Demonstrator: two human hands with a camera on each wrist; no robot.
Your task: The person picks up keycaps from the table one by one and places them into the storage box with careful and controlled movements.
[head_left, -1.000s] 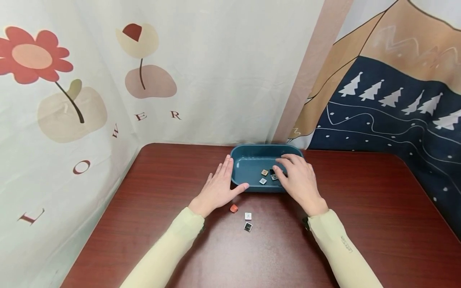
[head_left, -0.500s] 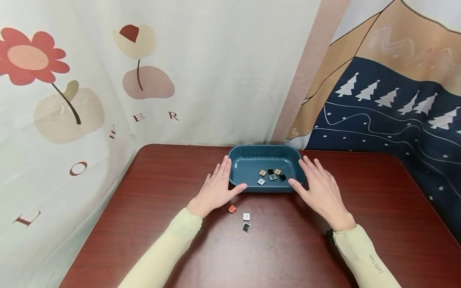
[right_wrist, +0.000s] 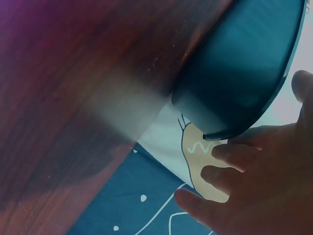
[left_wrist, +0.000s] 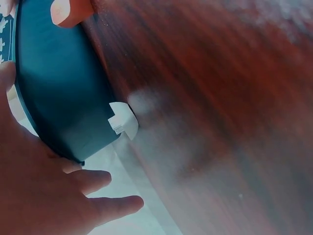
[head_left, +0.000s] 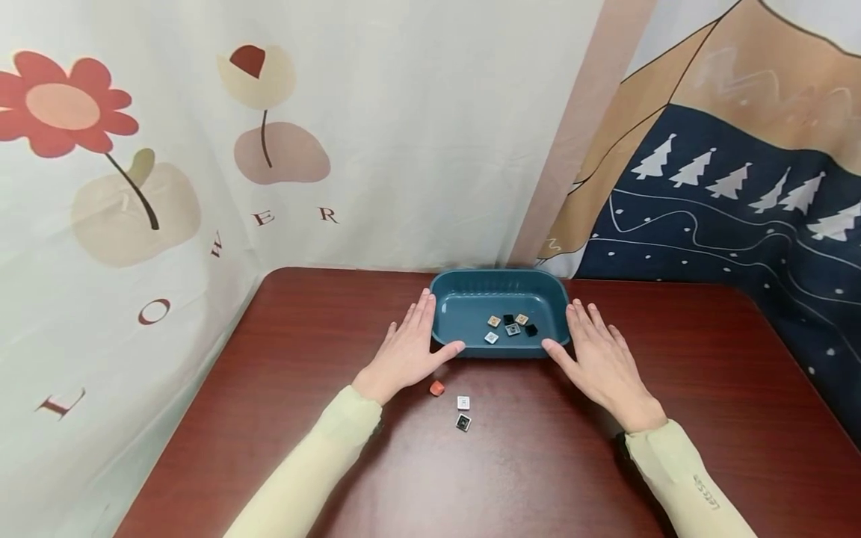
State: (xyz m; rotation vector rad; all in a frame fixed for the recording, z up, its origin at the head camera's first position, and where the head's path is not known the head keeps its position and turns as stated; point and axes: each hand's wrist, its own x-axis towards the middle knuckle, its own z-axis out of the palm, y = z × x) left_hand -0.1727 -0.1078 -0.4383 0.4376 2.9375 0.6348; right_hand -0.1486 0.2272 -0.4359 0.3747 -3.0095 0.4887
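A dark blue oval tub (head_left: 471,351) stands at the table's back edge. Inside it lie several small square keycaps, among them black keycaps (head_left: 531,329), tan keycaps (head_left: 494,321) and a pale one (head_left: 492,338). My left hand (head_left: 406,351) rests along the tub's left end, fingers straight, thumb over the near rim. At the other end my right hand (head_left: 602,366) lies likewise, thumb at the near right corner. Neither hand grips a keycap. In front of the tub lie an orange keycap (head_left: 437,388), a white keycap (head_left: 463,403) and a black one (head_left: 463,423).
The reddish-brown wooden table (head_left: 323,314) extends around the tub. Printed curtains (head_left: 417,149) hang right behind it and along the left. A small white piece (left_wrist: 124,120) shows beside the tub in the left wrist view; its kind is unclear.
My right hand has left the tub's inside and moved right to its right end, uncovering the keycaps there. The left hand has stayed at the left end.
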